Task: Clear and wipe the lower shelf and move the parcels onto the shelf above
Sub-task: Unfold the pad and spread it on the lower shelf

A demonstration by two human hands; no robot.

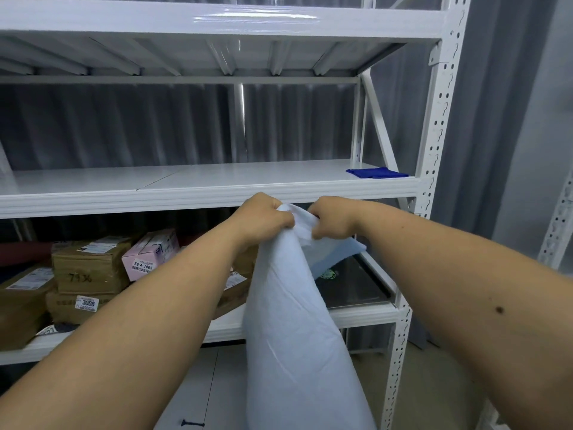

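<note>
Two bare hands meet in front of the white metal rack, both gripping the top of a large pale blue-white soft plastic parcel point(291, 321): the left hand point(263, 217) has its fingers curled into the bunched upper end, and the right hand point(333, 220) pinches the same bunch from the other side, the two almost touching. This soft parcel hangs down from the hands, in front of the front edge of the lower shelf point(366, 316) and just below the front edge of the shelf above point(186, 193). On the lower shelf, toward its left end, sit brown cardboard boxes point(88, 268) with printed labels, stacked and pressed together, and a pink cardboard box point(150, 254) lies tilted against them. At the right end of that shelf lies a dark flat tray-like object point(356, 287), partly under a light blue flat sheet point(335, 251). A folded dark blue cloth point(376, 173) lies at the right end of the shelf above
</note>
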